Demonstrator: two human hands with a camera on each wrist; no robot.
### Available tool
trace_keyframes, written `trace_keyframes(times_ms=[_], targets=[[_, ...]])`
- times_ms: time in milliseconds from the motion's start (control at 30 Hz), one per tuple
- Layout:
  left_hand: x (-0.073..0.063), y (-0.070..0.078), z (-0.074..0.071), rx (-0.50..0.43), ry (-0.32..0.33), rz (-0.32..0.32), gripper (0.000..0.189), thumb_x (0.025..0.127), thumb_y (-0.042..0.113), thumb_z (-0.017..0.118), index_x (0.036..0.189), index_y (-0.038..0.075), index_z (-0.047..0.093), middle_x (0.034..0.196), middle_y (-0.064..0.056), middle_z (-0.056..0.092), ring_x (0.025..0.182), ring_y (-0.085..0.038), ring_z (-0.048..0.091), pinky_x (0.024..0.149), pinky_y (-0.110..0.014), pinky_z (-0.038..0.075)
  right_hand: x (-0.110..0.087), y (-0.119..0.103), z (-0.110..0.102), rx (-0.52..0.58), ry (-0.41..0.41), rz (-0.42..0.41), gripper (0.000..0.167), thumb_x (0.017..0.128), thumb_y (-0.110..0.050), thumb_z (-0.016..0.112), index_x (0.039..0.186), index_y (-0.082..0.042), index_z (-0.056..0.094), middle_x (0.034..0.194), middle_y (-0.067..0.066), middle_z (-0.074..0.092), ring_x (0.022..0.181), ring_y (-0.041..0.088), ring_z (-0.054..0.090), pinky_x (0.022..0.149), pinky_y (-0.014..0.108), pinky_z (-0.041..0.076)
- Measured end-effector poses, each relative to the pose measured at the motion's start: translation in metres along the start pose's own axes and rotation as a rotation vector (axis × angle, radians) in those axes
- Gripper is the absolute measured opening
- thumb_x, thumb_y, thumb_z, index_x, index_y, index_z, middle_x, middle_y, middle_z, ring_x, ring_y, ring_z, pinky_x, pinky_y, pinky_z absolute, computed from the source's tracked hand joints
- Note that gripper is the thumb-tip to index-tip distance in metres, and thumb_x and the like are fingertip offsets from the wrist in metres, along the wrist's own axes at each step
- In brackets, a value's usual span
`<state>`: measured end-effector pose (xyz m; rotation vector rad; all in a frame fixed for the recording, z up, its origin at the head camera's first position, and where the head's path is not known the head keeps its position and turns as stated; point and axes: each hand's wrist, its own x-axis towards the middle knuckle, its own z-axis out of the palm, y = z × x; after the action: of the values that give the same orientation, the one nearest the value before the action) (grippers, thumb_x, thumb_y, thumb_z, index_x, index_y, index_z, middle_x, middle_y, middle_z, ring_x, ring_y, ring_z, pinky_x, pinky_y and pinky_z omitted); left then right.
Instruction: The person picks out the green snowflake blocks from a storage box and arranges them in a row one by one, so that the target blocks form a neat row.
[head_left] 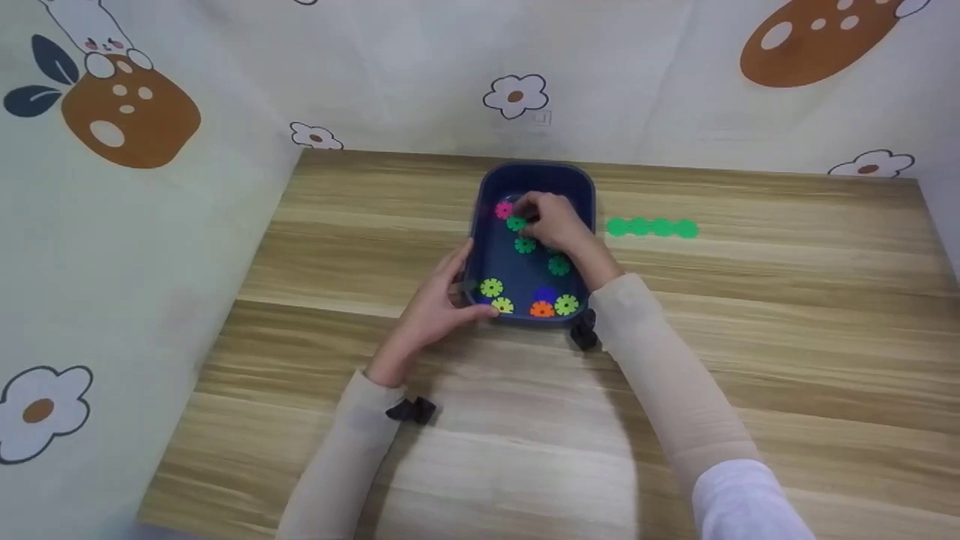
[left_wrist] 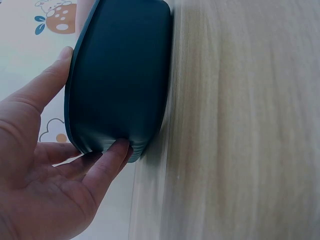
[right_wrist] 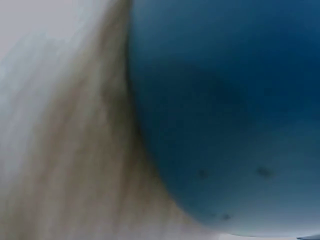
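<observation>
A dark blue plastic bin stands on the table with several notched flower-shaped plastic discs inside. My left hand grips its near left corner. In the left wrist view the thumb lies at the rim and the fingers bend against the outer wall. My right hand reaches into the bin, fingers bent around a green disc; I cannot tell whether they pinch it. Close below lies another green disc, and a pink disc is just left of the fingertips. The right wrist view shows only the blurred bin wall.
Right of the bin, a row of joined green discs lies on the wooden table. Yellow discs, an orange disc and a blue disc lie at the bin's near end. A patterned wall covering rises behind the table.
</observation>
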<state>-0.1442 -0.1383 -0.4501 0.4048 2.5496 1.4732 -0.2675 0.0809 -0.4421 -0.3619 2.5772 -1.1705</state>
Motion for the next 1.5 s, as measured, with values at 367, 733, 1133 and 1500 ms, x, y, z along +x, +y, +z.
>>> trace_keyframes(times_ms=[367,733,1133,1500], targets=[[0.0010,-0.0006,0.0003,-0.030,-0.011,-0.003,0.102,0.075,0.031,0.084,0.155,0.019,0.022,0.156,-0.014,0.022,0.130,-0.031,0.042,0.098,-0.034,0.045,0.0032,0.0002,0.0035,-0.175,-0.009,-0.014,0.025,0.084,0.003,0.067,0.108,-0.003,0.072,0.102,0.012,0.066,0.090,0.024,0.056,0.083,0.036,0.049],[-0.0001,-0.0003,-0.0014,0.038,-0.006,0.003,0.103,0.074,0.037,0.084,0.155,0.018,0.023,0.156,-0.016,0.023,0.133,-0.030,0.038,0.108,-0.041,0.034,0.0024,0.0011,0.0069,-0.158,-0.039,0.017,0.021,0.085,-0.004,0.072,0.106,-0.006,0.070,0.102,0.009,0.060,0.088,0.023,0.053,0.079,0.035,0.048],[0.0006,0.0009,-0.0015,0.038,0.004,-0.014,0.104,0.074,0.036,0.084,0.155,0.019,0.022,0.156,-0.016,0.022,0.134,-0.031,0.036,0.106,-0.044,0.035,0.0022,0.0003,0.0045,-0.046,-0.041,-0.053,0.007,0.086,-0.002,0.069,0.093,-0.004,0.067,0.089,0.008,0.063,0.081,0.021,0.056,0.073,0.031,0.049],[-0.0006,-0.0010,0.0011,0.000,0.004,-0.017,0.103,0.074,0.035,0.084,0.155,0.020,0.023,0.156,-0.014,0.023,0.132,-0.030,0.039,0.102,-0.040,0.041,-0.0008,0.0017,0.0036,0.021,-0.046,-0.098,0.006,0.090,-0.006,0.066,0.093,-0.007,0.070,0.088,0.006,0.067,0.077,0.019,0.060,0.071,0.030,0.052]])
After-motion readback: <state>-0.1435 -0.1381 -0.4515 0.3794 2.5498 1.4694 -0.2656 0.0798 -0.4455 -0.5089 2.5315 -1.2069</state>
